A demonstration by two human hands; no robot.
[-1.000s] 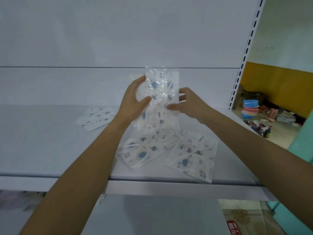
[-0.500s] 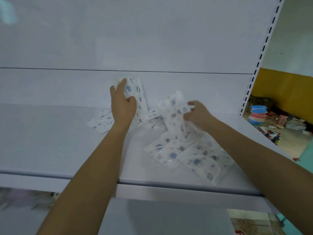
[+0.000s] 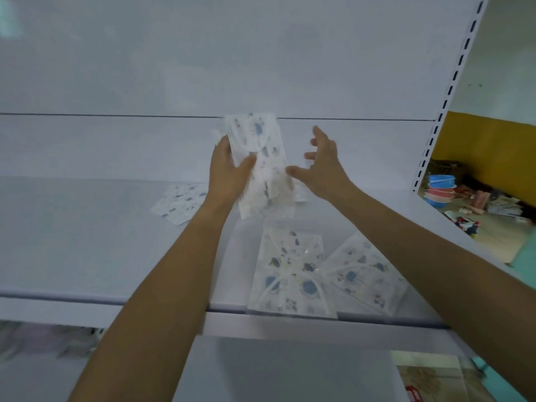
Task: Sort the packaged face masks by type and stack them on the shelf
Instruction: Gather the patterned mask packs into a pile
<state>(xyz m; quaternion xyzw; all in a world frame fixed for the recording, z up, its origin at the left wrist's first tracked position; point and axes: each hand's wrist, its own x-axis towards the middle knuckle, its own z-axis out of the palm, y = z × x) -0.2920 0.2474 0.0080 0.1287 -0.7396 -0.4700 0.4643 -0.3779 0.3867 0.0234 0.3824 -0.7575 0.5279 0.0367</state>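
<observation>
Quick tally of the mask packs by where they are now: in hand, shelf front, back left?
Held in left hand: 1 bundle, pack count unclear
Flat at shelf front: 2, the middle pack and the right pack
Back left: 1 blurred pile
Total: 4 groupings

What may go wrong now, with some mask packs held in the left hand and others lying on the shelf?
1. Only the left hand grips the held packs; the right hand is open beside them, so the glossy packs may slip out.
2. The front pack lies at the front edge of the shelf; a forearm might brush it off.
</observation>
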